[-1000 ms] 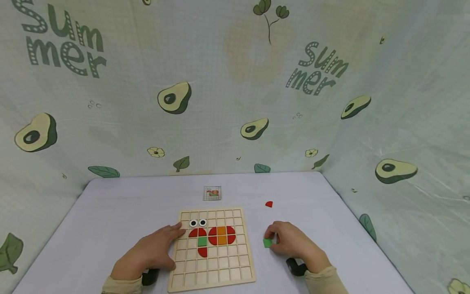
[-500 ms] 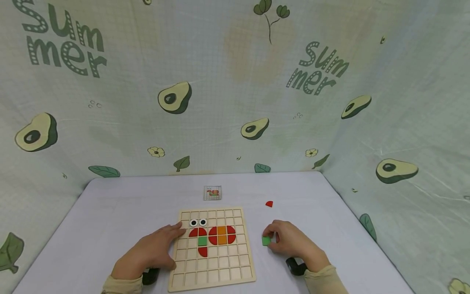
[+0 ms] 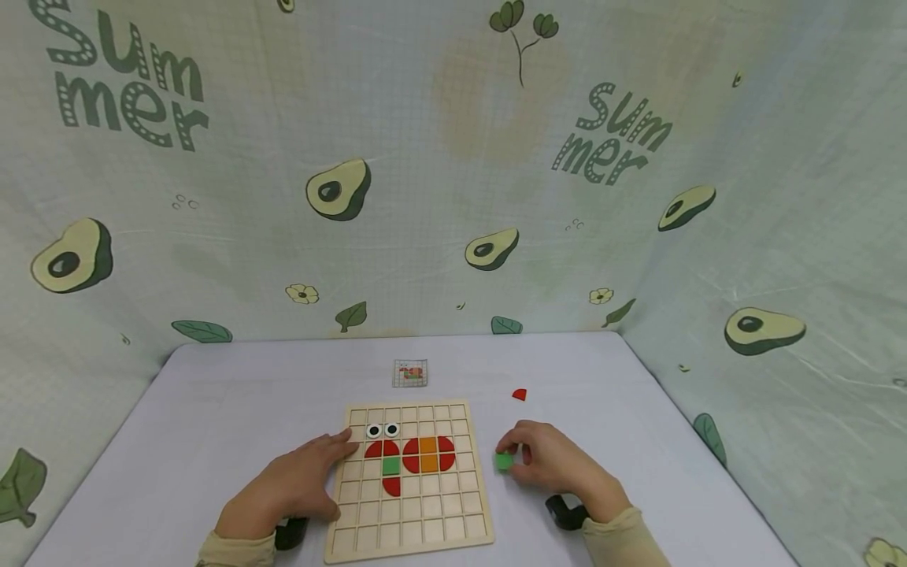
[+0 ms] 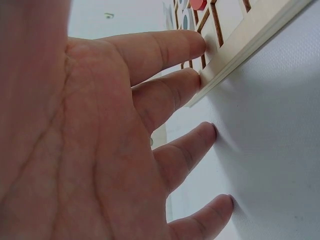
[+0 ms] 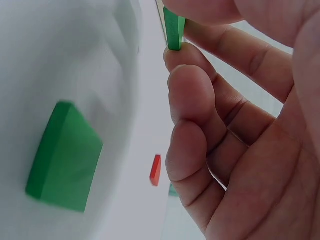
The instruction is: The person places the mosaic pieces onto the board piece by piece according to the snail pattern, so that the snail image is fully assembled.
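Note:
My left hand (image 3: 301, 480) rests with spread, nearly straight fingers at the left edge of the wooden grid board (image 3: 439, 528). In the left wrist view two fingertips touch the board's rim (image 4: 240, 55); two others reach the tabletop. Between thumb and fingers, my right hand (image 3: 556, 461) pinches a green square tile (image 3: 504, 461), just right of the board. A second green tile (image 5: 70, 160) lies on the table in the right wrist view, hidden in the head view. On the board sit red quarter-round tiles (image 3: 383, 450), orange tiles (image 3: 428, 454), a green tile (image 3: 391, 466) and two eye discs (image 3: 383, 430).
A small picture card (image 3: 410, 373) lies behind the board. One loose red quarter-round tile (image 3: 520, 394) is on the white table (image 3: 248, 394) at the back right. A cloth printed with avocados (image 3: 453, 189) hangs behind and beside the table.
My right hand has moved slightly left toward the board, carrying the pinched green tile. My left hand and the tiles on the board have stayed in place.

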Tool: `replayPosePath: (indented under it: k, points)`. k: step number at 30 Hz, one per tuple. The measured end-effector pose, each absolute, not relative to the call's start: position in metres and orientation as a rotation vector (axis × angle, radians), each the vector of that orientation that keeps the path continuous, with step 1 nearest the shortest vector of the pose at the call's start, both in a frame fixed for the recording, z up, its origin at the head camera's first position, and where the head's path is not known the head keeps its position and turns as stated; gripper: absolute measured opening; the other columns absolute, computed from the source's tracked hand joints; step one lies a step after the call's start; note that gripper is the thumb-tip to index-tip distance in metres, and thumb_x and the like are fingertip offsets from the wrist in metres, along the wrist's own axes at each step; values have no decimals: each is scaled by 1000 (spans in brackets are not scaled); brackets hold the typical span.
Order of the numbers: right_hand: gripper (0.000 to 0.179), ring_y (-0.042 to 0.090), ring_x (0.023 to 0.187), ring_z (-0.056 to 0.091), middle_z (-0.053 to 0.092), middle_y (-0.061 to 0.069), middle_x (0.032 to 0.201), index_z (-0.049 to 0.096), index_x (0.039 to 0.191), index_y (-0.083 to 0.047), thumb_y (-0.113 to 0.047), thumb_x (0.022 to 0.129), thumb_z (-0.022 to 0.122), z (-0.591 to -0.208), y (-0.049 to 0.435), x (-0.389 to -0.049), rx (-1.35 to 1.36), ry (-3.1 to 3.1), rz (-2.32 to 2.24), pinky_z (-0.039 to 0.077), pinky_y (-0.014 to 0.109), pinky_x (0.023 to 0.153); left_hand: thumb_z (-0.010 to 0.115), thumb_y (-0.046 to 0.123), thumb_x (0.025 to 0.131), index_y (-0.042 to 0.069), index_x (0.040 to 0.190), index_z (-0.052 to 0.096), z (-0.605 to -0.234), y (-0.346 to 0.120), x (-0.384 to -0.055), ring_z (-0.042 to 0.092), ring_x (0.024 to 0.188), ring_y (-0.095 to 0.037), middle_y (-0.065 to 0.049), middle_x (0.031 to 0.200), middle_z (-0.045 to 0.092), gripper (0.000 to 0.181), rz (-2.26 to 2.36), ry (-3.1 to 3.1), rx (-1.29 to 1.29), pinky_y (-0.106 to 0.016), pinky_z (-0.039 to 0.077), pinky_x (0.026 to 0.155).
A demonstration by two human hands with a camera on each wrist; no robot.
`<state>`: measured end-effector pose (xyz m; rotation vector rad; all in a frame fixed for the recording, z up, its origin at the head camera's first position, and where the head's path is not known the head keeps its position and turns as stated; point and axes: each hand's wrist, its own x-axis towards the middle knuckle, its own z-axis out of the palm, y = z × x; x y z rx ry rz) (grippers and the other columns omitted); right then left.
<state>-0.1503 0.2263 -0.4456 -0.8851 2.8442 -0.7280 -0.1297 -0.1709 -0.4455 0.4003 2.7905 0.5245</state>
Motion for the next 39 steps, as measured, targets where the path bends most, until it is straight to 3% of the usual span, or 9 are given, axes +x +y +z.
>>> replayPosePath:
  k: [15, 39]
  points:
    - [23, 2, 66, 50, 60, -14, 92, 76, 104, -22, -10, 84, 76, -440, 192, -154, -963, 2775, -721, 46, 20, 59, 92, 25, 55, 13, 137, 62, -447, -172, -130, 41, 137, -36, -5, 151, 46, 87, 521, 2783, 391, -63, 42, 97]
    - [23, 0, 71, 52, 59, -14, 87, 77, 101, -23, -12, 80, 77, -442, 137, -154, -1184, 2701, -705, 44, 15, 65, 91, 24, 55, 12, 136, 62, -445, -171, -131, 41, 137, -37, -6, 151, 46, 87, 508, 2779, 387, -62, 42, 98]
